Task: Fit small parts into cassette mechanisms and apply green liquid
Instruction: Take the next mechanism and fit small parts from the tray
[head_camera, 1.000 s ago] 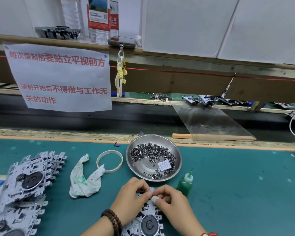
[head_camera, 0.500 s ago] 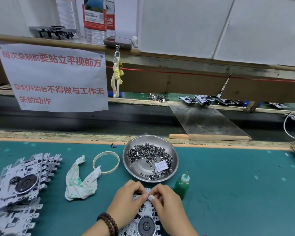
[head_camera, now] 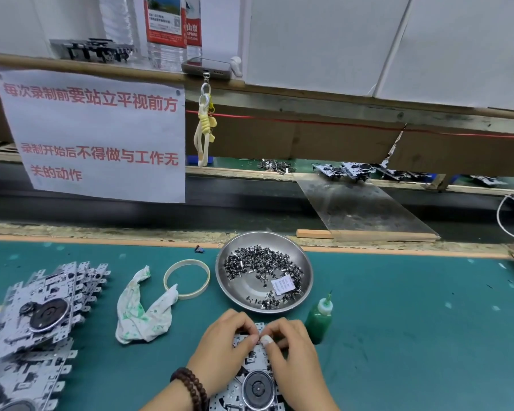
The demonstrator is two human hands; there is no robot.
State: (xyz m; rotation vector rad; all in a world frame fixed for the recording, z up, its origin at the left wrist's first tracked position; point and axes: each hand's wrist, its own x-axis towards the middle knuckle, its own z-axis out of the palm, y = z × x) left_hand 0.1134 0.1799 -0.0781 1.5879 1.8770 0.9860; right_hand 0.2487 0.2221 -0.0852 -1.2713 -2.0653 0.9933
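A metal cassette mechanism [head_camera: 254, 384] with a round black flywheel lies on the green mat at the bottom centre. My left hand [head_camera: 224, 348] and my right hand [head_camera: 293, 355] meet over its far end, fingers curled, fingertips pinching at a small part that is hidden between them. A steel dish [head_camera: 301, 271] of several small dark parts sits just beyond the hands. The green liquid bottle [head_camera: 319, 318] stands upright right of my right hand, untouched.
A stack of cassette mechanisms [head_camera: 33, 327] lies at the left. A stained white rag [head_camera: 140, 315] and a tape ring [head_camera: 187, 278] lie between the stack and the dish. A conveyor belt [head_camera: 250, 209] runs behind the mat, under a paper sign [head_camera: 95, 134].
Both hands stay over the mechanism's far end, fingertips still working together. The view has shifted slightly; the dish, bottle and rag have not moved.
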